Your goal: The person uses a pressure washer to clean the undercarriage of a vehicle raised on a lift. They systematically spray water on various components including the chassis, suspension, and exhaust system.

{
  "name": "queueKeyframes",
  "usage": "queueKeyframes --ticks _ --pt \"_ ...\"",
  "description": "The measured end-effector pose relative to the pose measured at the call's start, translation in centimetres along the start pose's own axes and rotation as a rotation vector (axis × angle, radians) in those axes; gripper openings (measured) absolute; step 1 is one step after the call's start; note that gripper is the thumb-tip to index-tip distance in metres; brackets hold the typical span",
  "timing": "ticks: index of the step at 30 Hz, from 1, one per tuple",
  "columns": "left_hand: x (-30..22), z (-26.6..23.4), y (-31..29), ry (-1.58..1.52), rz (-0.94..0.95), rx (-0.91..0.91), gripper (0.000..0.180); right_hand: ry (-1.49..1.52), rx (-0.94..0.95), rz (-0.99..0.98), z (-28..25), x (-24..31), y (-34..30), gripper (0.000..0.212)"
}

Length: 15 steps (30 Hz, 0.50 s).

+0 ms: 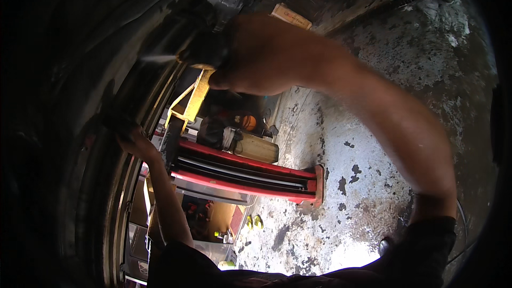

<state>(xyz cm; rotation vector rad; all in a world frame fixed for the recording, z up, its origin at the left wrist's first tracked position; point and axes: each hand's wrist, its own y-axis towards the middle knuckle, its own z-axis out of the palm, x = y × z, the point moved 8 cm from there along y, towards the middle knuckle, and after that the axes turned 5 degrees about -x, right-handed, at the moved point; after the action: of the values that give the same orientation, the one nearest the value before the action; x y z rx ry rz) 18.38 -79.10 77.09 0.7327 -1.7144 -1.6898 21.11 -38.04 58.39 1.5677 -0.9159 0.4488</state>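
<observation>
My right hand [261,56], smeared by motion, reaches across the upper middle with its fingers closed round a dark tool [205,49]. A bright, thin shaft [160,58] sticks out from the tool to the left, toward a large dark surface [80,106]. The tool's exact kind is lost in blur and shadow. Lower down on the left, my left hand [137,143] is raised against the same dark surface, beside a long metal edge [120,197]. Its fingers run into shadow at a dark shape [118,122], so their grip is hidden.
A red column [245,178] with a dark channel crosses the middle, near a yellow bracket-like arm [197,98]. Beside it are a wooden block [256,146] and an orange round thing [249,122]. A cardboard box [292,16] lies farther off. The grey floor [368,144] is worn and blotched.
</observation>
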Motion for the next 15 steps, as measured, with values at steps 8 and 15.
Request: queueKeyframes --ticks 8,15 --pt "1.6 -1.8 0.4 0.151 -0.047 -0.104 0.071 0.01 0.082 -0.028 2.9 -1.3 4.6 0.039" --pt "2.9 -1.7 0.2 0.155 -0.203 -0.044 0.082 -0.112 -0.053 0.041 -0.1 -4.9 7.0 0.042"
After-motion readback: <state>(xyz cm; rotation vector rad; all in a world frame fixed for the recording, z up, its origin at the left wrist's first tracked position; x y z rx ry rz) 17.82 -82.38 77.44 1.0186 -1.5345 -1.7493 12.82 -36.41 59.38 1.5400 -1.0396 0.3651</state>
